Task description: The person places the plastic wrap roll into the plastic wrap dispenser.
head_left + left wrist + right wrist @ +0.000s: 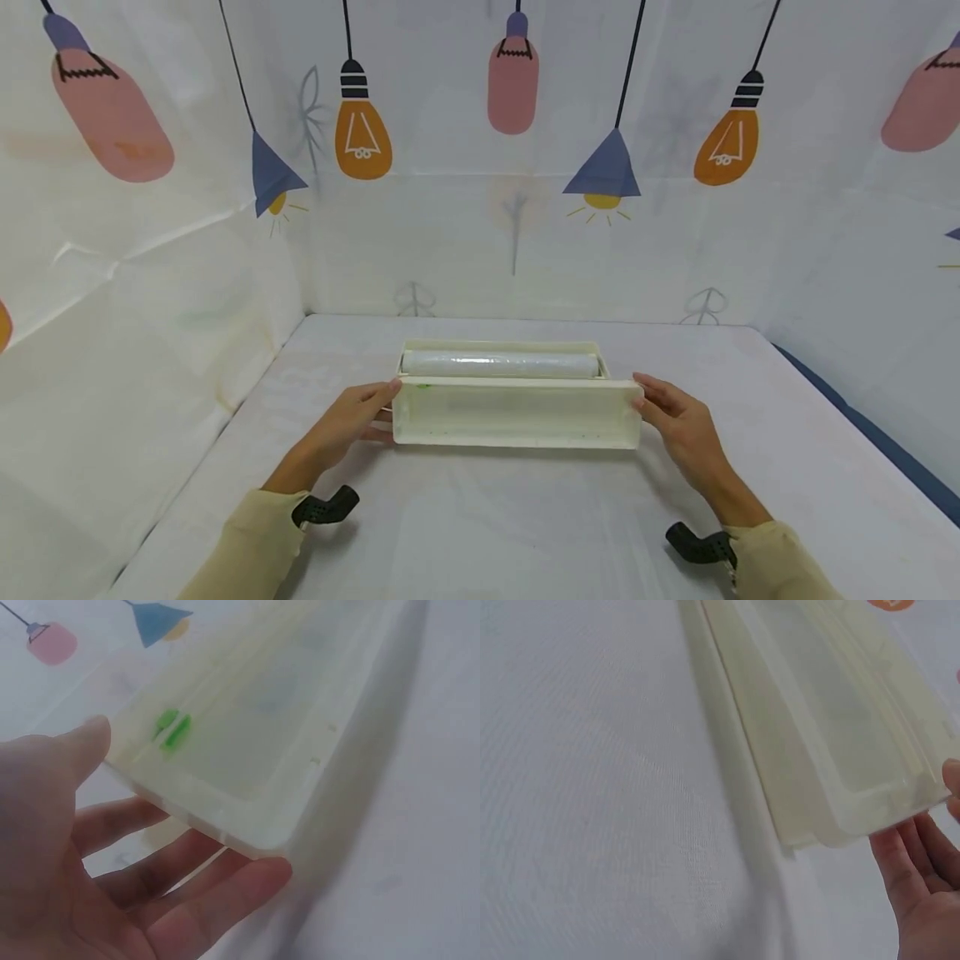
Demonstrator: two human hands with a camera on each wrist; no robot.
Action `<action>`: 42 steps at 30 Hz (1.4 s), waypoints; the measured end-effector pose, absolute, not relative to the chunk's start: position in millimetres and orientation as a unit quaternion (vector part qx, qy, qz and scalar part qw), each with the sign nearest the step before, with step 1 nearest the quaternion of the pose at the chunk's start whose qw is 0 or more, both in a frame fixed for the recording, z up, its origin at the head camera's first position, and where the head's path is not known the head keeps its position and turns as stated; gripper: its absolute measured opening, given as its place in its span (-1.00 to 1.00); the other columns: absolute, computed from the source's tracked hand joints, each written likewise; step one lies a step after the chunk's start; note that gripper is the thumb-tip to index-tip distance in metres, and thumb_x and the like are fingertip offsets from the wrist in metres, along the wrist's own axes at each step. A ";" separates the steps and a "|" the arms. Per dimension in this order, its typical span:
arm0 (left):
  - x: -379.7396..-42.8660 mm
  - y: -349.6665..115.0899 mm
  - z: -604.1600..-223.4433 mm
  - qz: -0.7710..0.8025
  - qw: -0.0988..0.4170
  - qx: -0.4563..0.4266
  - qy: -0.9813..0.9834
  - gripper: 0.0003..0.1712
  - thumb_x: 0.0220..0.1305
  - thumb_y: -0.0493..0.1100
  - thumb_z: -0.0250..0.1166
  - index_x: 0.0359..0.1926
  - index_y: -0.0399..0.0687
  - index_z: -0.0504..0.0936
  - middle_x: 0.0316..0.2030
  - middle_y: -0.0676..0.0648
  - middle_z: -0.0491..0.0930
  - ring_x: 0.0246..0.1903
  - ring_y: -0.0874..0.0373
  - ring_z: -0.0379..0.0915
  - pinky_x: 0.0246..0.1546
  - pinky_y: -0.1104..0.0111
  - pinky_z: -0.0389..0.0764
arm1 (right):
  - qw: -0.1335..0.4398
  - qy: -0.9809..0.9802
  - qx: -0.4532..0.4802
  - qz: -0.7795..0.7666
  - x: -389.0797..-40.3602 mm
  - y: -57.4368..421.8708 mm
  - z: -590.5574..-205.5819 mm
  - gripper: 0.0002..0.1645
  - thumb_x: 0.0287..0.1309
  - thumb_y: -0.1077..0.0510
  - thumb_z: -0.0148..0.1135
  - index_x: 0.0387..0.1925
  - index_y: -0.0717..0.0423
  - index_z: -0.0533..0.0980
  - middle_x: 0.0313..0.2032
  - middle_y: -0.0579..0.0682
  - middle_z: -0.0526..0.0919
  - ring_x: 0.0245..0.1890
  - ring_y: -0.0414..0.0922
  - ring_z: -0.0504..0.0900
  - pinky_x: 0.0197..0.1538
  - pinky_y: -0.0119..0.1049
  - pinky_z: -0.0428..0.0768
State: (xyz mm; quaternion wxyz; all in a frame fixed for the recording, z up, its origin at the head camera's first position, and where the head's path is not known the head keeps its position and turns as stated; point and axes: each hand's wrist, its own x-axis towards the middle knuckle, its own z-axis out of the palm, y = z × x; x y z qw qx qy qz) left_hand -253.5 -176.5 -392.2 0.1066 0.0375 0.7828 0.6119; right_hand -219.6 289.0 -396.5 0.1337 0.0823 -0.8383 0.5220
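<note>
A long cream plastic wrap dispenser box stands on the table, its back rim (pixel 510 345) showing behind a roll of cling film (pixel 498 364) that lies inside. Its lid (pixel 517 415) is swung down toward me and hides the box's front. My left hand (pixel 347 423) holds the lid's left end, thumb at the upper corner and fingers along the end edge. At the opposite end, my right hand (pixel 684 429) grips the lid between thumb and fingers. A small green slider (pixel 175 730) shows near the left corner in the left wrist view.
A white cloth covers the table (pixel 480 525). Behind and to the left hang white sheets (pixel 450 233) printed with lamps and bulbs. Black wrist mounts (pixel 326 507) sit at both cuffs. A blue strip (pixel 862 425) runs along the right side.
</note>
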 end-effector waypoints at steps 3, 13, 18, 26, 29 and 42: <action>-254.2 -175.9 -391.2 0.616 0.097 0.045 0.780 -0.22 0.45 0.27 0.12 0.32 -0.33 0.46 0.11 -0.26 0.56 -0.02 -0.04 0.59 -0.14 0.14 0.71 | 0.118 -0.809 0.046 0.574 -224.5 286.2 -394.8 -0.29 0.40 -0.07 0.22 0.35 0.33 0.38 0.18 0.12 0.56 0.02 -0.40 0.56 0.00 -0.58 0.55; -253.4 -176.0 -389.3 0.612 0.051 0.081 0.785 -0.25 0.45 0.24 0.16 0.35 -0.26 0.46 0.23 -0.25 0.50 0.12 -0.14 0.53 -0.09 0.15 0.70 | 0.084 -0.744 0.046 0.662 -231.4 285.4 -393.6 -0.25 0.39 0.01 0.25 0.34 0.49 0.32 0.13 -0.15 0.60 0.03 -0.36 0.60 0.04 -0.42 0.61; -252.4 -177.4 -384.7 0.603 0.035 0.092 0.791 -0.23 0.42 0.26 0.17 0.39 -0.19 0.43 0.29 -0.21 0.46 0.17 -0.15 0.49 -0.06 0.18 0.69 | 0.016 -0.757 0.063 0.650 -229.8 290.6 -388.4 -0.17 0.48 -0.15 0.06 0.48 0.33 0.16 0.44 0.18 0.28 0.10 -0.27 0.56 0.07 -0.19 0.64; -253.8 -176.9 -377.3 0.607 0.020 0.116 0.786 -0.23 0.43 0.25 0.18 0.43 -0.16 0.38 0.32 -0.18 0.44 0.20 -0.12 0.47 0.00 0.17 0.66 | 0.016 -0.756 0.060 0.651 -233.1 292.2 -383.7 -0.18 0.50 -0.23 -0.03 0.48 0.27 0.21 0.39 0.19 0.35 0.11 -0.22 0.59 0.04 -0.04 0.66; -257.1 -174.2 -374.2 0.608 0.024 0.123 0.784 -0.21 0.42 0.25 0.19 0.45 -0.15 0.36 0.33 -0.16 0.42 0.21 -0.12 0.45 0.03 0.17 0.64 | 0.041 -0.749 0.052 0.659 -234.4 291.9 -383.3 -0.18 0.47 -0.22 0.03 0.45 0.30 0.26 0.27 0.06 0.47 0.06 -0.25 0.62 0.01 -0.07 0.68; -260.7 -171.3 -357.7 0.548 0.025 0.126 0.827 -0.19 0.42 0.33 0.11 0.49 0.00 0.29 0.36 -0.13 0.39 0.19 -0.08 0.48 0.02 0.25 0.64 | 0.089 -0.733 0.050 0.672 -239.2 288.5 -375.4 -0.21 0.43 -0.16 0.13 0.39 0.35 0.32 0.11 -0.10 0.55 -0.01 -0.23 0.67 -0.07 -0.15 0.70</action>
